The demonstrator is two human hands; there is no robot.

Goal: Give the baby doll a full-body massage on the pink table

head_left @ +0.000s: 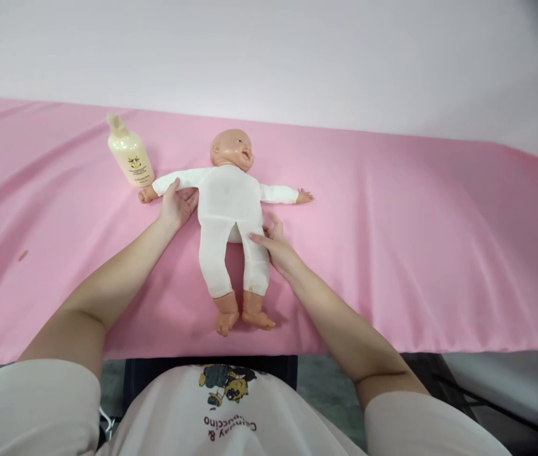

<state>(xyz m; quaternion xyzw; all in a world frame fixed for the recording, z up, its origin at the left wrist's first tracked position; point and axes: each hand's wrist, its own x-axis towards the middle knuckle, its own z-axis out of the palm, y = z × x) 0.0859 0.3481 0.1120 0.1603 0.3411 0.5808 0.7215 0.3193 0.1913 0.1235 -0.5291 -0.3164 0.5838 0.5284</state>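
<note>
A baby doll (230,196) with a white cloth body lies on its back, head away from me, its face turned to the right and its arms spread. My left hand (179,204) is at the doll's arm on the left side, thumb on top of the sleeve and the other fingers spread beneath and beside it. At the doll's thigh on the right side is my right hand (277,243), its thumb on the white leg and its fingers apart along the outer edge. The doll's bare feet point toward me.
A pale yellow pump bottle (132,155) stands by the doll's fist at the left. Pink cloth (335,253) with folds covers the table, its front edge close to my body. A small brownish piece (23,255) lies far left. Behind is a white wall.
</note>
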